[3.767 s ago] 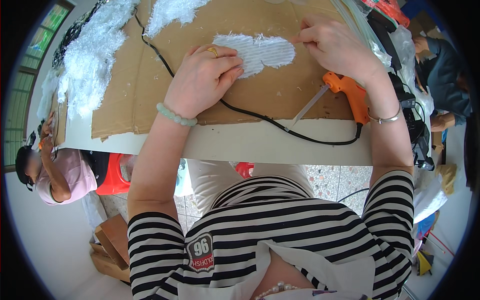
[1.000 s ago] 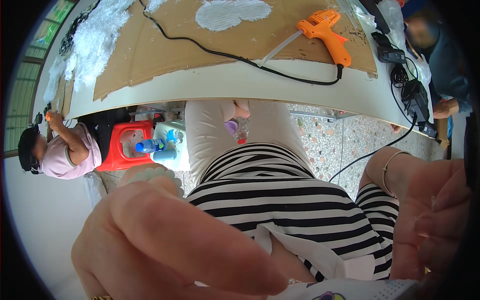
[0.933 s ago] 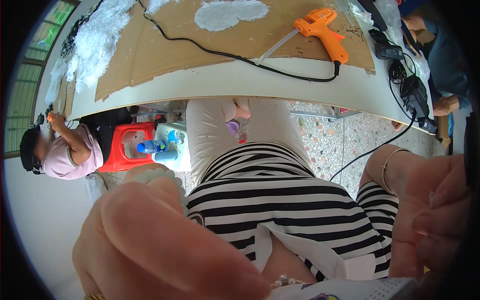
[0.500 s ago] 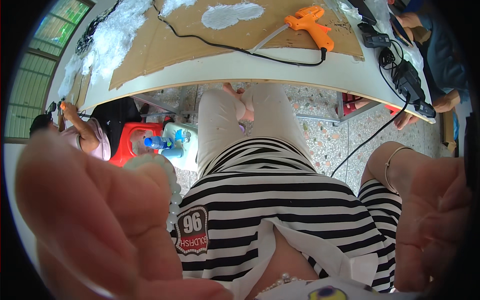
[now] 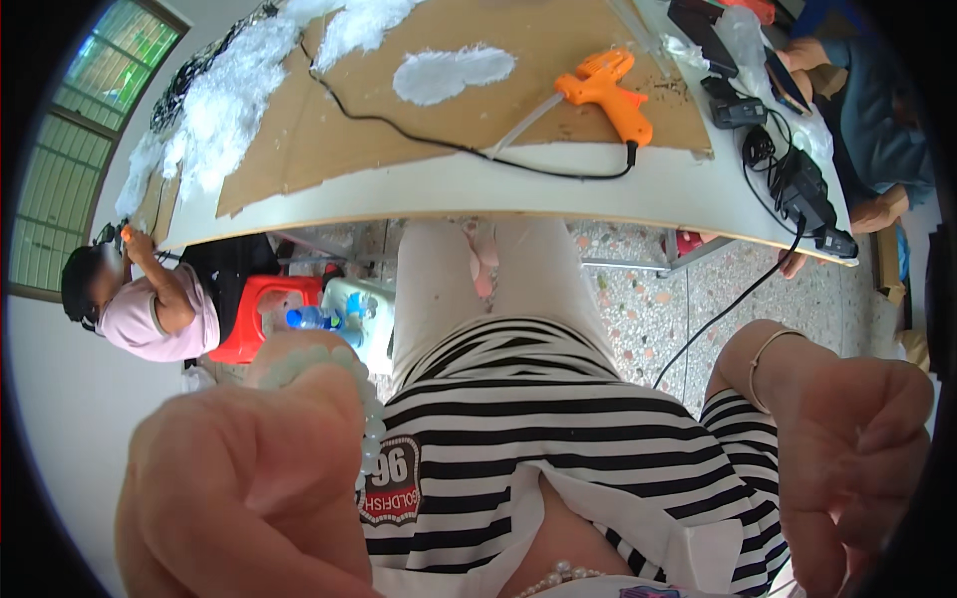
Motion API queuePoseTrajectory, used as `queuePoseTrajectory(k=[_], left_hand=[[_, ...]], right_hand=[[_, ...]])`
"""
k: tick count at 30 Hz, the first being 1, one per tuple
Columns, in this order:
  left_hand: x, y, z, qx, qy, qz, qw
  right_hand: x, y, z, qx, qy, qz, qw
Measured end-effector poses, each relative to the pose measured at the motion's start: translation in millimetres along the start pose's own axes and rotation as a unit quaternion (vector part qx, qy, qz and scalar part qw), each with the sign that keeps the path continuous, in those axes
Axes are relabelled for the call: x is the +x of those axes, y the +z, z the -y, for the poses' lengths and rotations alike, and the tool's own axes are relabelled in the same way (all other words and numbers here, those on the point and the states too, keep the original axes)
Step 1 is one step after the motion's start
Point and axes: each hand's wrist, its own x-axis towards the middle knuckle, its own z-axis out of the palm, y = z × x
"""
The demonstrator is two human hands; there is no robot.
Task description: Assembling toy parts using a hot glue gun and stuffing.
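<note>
Looming closest to the camera, left hand (image 5: 249,488) fills the lower left, blurred, fingers (image 5: 299,439) bunched together and curled, nothing seen gripped; pale green bead bracelet (image 5: 339,384) at its wrist; right hand (image 5: 857,468) at lower right edge, fingers (image 5: 892,399) curled loosely inward, cannot tell if anything is inside; thin bangle (image 5: 768,354) on that wrist; between the hands, black-and-white striped shirt (image 5: 538,439) with a printed patch, white trousers (image 5: 488,289) beyond it; both hands well apart from everything on the worktop; speckled floor (image 5: 648,299) under the worktop, red stool (image 5: 264,309) and a blue-capped bottle (image 5: 304,319) at left; another person in a pink top (image 5: 150,314) sits low at far left, hand raised to the worktop edge; white worktop (image 5: 678,189) above, brown cardboard sheet (image 5: 498,100) lying on it; orange glue gun (image 5: 608,90) rests on the cardboard's right part, untouched, black cord (image 5: 419,140) trailing left across the sheet; white oval fluffy patch (image 5: 454,72) just left of the gun, apart from it; heaps of white stuffing (image 5: 229,110) at far left of the sheet; black adapters and cables (image 5: 797,189) at the right end; another person's hand and blue sleeve (image 5: 887,169) at far right.
</note>
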Motion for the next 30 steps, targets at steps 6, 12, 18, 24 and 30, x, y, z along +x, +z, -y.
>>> queuePoseTrajectory(k=[6, 12, 18, 24, 30], left_hand=[[0.0, -3.7, 63.8, -0.232, 0.393, -0.116, 0.882], [-60.1, -90.6, 84.8, 0.242, -0.125, -0.089, 0.958], [-99.6, -146.2, 160.1, 0.374, -0.316, 0.107, 0.866], [-122.2, -150.0, 189.9, 0.369, -0.313, 0.279, 0.829], [-128.2, -144.3, 199.9, 0.376, -0.266, 0.304, 0.834]], right_hand=[[-7.3, 18.1, -68.2, -0.204, 0.228, 0.227, 0.925], [-61.5, 39.2, -159.3, -0.355, 0.298, 0.47, 0.751], [-72.3, 60.4, -175.4, -0.404, 0.405, 0.556, 0.603], [-83.4, 64.7, -181.3, -0.408, 0.368, 0.525, 0.65], [-68.6, 51.9, -176.7, -0.283, 0.554, 0.356, 0.697]])
